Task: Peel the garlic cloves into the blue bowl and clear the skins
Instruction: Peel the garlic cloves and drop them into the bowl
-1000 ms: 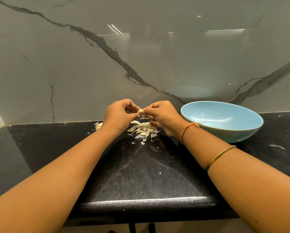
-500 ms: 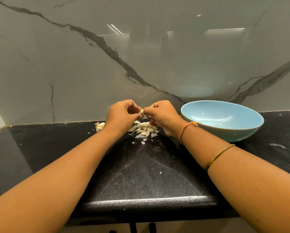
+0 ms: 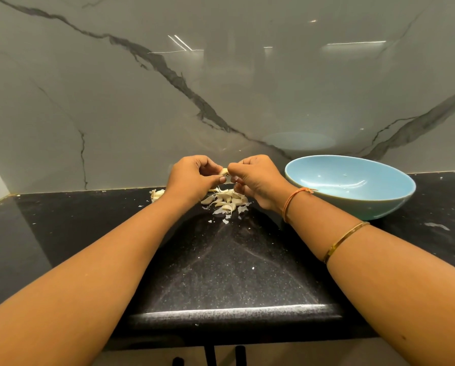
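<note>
Held clove: a small cream-coloured garlic clove (image 3: 224, 171) is held up above the counter between both hands. It looks pale and smooth. Fingertips cover most of it, so how much skin is left cannot be told.
Left hand: the left hand (image 3: 192, 178) has curled fingers, and its thumb and forefinger pinch the clove's left end.
Right hand: the right hand (image 3: 258, 178) also has curled fingers and pinches the clove's right end, its tips meeting those of the left hand.
Pile: a heap of off-white garlic cloves and papery skins (image 3: 227, 200) lies directly below the hands, with thin white flakes scattered on its near side.
Stray piece: a pale garlic chunk (image 3: 157, 194) lies just left of the left wrist.
Bowl: a wide glossy light-blue bowl (image 3: 366, 207) stands right of the hands, close to the far wall, with light glinting inside it.
Counter: a black speckled stone counter (image 3: 234, 260) carries everything.
Right forearm: it wears an orange thread band (image 3: 292, 202) and a thin gold bangle (image 3: 345, 240).
Wall: a grey marble wall with dark veins (image 3: 221, 88) rises behind the counter.
</note>
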`<state>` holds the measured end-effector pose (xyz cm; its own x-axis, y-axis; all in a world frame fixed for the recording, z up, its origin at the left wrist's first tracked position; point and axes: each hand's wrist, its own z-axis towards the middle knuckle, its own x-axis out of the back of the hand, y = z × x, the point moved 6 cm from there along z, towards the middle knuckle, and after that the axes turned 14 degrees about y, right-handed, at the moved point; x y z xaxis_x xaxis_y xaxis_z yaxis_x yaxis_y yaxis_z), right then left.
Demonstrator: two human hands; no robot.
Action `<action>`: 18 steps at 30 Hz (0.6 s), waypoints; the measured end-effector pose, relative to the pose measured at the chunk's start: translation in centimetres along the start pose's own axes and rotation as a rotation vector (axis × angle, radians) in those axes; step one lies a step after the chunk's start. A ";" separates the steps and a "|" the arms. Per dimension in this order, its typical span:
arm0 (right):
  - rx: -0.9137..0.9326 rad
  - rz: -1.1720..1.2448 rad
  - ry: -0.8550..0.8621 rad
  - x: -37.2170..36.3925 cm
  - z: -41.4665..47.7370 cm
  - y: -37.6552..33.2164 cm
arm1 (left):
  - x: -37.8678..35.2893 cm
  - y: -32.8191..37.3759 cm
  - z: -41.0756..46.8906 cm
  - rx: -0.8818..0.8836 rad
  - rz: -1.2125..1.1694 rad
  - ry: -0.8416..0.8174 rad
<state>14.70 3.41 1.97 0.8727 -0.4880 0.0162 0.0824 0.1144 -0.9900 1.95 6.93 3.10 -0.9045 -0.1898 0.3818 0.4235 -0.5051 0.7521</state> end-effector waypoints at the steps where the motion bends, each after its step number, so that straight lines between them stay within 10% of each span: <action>1: -0.019 0.026 -0.007 0.0 0.0 0.1 | 0.0 -0.1 0.0 0.015 -0.011 -0.001; 18: -0.038 0.100 -0.052 -0.1 -0.3 0.1 | 0.3 -0.2 0.2 -0.001 -0.030 0.043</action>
<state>14.49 3.17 1.87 0.8996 -0.4299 -0.0768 -0.0239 0.1272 -0.9916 1.56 7.19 3.17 -0.9181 -0.2105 0.3357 0.3961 -0.5119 0.7623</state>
